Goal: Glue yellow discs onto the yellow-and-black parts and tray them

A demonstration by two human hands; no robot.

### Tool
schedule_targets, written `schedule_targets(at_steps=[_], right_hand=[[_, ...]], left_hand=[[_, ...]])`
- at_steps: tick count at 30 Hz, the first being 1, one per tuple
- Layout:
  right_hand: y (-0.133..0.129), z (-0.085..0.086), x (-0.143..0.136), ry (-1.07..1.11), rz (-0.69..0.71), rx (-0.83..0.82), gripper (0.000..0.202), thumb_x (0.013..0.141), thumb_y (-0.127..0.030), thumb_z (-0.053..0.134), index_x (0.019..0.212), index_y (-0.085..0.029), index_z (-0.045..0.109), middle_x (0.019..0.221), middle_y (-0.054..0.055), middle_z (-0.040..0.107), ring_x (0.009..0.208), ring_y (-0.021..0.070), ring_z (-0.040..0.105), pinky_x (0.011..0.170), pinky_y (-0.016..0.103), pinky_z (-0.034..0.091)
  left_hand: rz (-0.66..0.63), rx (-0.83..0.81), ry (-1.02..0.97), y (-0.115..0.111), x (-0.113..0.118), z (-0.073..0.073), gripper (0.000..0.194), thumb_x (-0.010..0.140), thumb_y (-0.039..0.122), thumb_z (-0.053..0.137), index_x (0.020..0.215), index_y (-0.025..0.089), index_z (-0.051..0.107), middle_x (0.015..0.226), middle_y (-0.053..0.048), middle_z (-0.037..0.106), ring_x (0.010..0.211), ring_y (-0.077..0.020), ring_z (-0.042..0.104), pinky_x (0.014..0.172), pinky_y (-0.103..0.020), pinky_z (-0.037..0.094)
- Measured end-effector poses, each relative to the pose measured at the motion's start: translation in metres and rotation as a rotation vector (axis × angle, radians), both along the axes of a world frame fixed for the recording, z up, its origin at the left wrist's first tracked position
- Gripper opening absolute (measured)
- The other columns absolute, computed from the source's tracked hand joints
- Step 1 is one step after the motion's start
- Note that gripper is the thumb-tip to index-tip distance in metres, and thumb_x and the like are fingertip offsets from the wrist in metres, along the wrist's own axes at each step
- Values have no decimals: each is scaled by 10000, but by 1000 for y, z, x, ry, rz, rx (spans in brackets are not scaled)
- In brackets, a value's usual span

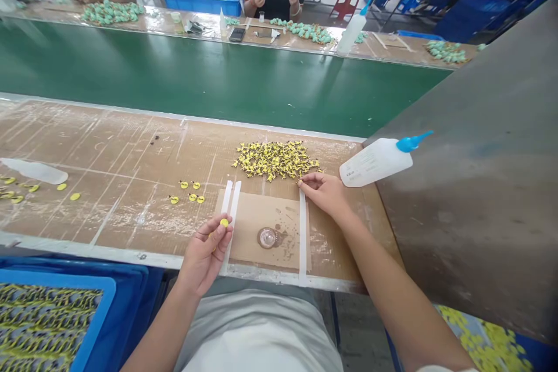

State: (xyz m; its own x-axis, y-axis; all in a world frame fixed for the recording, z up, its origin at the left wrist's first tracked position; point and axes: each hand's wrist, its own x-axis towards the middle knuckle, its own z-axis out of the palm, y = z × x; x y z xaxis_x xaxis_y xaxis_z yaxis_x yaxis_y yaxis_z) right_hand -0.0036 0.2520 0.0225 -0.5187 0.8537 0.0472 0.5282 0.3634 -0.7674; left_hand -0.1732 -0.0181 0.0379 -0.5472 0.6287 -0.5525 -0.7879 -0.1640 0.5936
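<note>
Between thumb and fingers, my left hand (208, 251) pinches a small round yellow disc (224, 222) above the left edge of a taped cardboard sheet (248, 215). My right hand (321, 189) reaches the near right edge of a heap of small yellow-and-black pieces (276, 158). Its thumb and forefinger are pinched together; whatever is between them is too small to make out. A small clear round dish (267, 237) sits on the sheet, with wet spots beside it. Several yellow discs with dark bits (192, 197) lie left of the sheet.
A white squeeze bottle with a blue nozzle (377, 161) leans right of my right hand, near a metal panel (471, 174). Another bottle (35, 171) lies at left. Blue trays (111, 296) stand below. Beyond the green belt (196, 78), two people sit by mint-coloured pieces (112, 12).
</note>
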Motion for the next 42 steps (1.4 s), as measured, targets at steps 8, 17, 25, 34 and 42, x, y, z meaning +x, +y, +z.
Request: schedule_targets(at_steps=[8, 17, 25, 34, 42], right_hand=[[-15, 0, -6, 74, -13, 72, 206, 714, -375, 696, 806, -197, 741, 721, 26, 721, 589, 153, 607, 625, 293, 504], [-88, 10, 5, 421, -4, -174, 225, 757, -376, 746, 897, -201, 756, 822, 49, 759, 590, 155, 675, 537, 284, 581], [-137, -1, 8, 507, 94, 172, 206, 768, -176, 743, 949, -275, 745, 885, 43, 763, 772, 199, 716, 692, 351, 611], [-134, -8, 8, 491, 227, 216, 307, 799, -138, 690, 1049, -314, 719, 870, 34, 737, 739, 180, 686, 639, 344, 585], [-133, -7, 7, 501, 256, 209, 307, 796, -124, 687, 1038, -308, 726, 863, 35, 731, 736, 176, 679, 631, 334, 574]], left_hand=[[-44, 6, 34, 1, 1, 2, 295, 691, 75, 787, 978, 120, 742, 1009, -77, 749, 788, -101, 719, 764, -128, 575], [-33, 87, 24, 7, 4, -3, 323, 673, 127, 815, 983, 168, 738, 974, -56, 749, 765, -95, 720, 729, -127, 578], [-52, 163, 14, 15, 7, -9, 323, 643, 194, 845, 946, 175, 737, 910, -38, 728, 683, -72, 669, 577, -105, 550], [-69, 214, 13, 15, 9, -7, 305, 681, 222, 816, 967, 161, 732, 874, -57, 712, 516, -24, 476, 392, -92, 380], [-76, 170, -15, 13, 6, -11, 323, 628, 185, 853, 931, 171, 742, 916, -47, 743, 692, -88, 691, 644, -136, 573]])
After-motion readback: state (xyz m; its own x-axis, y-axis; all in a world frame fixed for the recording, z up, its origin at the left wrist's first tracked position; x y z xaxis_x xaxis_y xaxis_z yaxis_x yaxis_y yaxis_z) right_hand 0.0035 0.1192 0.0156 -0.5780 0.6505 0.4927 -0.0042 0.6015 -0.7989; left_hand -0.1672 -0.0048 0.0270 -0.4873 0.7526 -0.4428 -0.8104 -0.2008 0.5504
